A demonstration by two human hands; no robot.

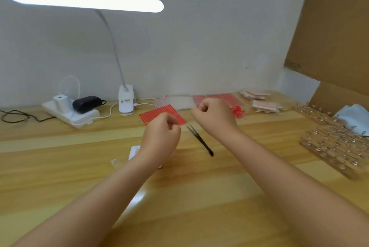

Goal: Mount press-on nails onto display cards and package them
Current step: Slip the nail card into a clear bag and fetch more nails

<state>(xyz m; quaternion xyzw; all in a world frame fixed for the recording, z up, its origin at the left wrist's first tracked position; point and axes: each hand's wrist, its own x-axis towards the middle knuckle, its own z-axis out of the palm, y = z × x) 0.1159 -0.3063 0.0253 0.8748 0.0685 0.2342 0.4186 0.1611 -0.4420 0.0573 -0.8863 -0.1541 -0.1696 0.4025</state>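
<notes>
A red sticker sheet (157,115), cut into narrow strips, lies on the wooden table (60,176) behind my hands. My left hand (161,134) hovers over its near right corner with curled fingers, thumb and forefinger pinched together at the sheet's edge. My right hand (215,116) is a closed fist just to the right, with nothing visible in it. Black tweezers (199,138) lie between the hands. A white display card (134,150) lies mostly hidden under my left wrist. A small clear piece (114,162) sits to its left.
Clear bags with red contents (219,98) and stacks of cards (265,106) lie by the wall. Clear nail stands (335,144) and a blue cloth (355,118) fill the right side, under cardboard (335,26). A clip lamp (125,100) and power strip (69,112) stand at back left.
</notes>
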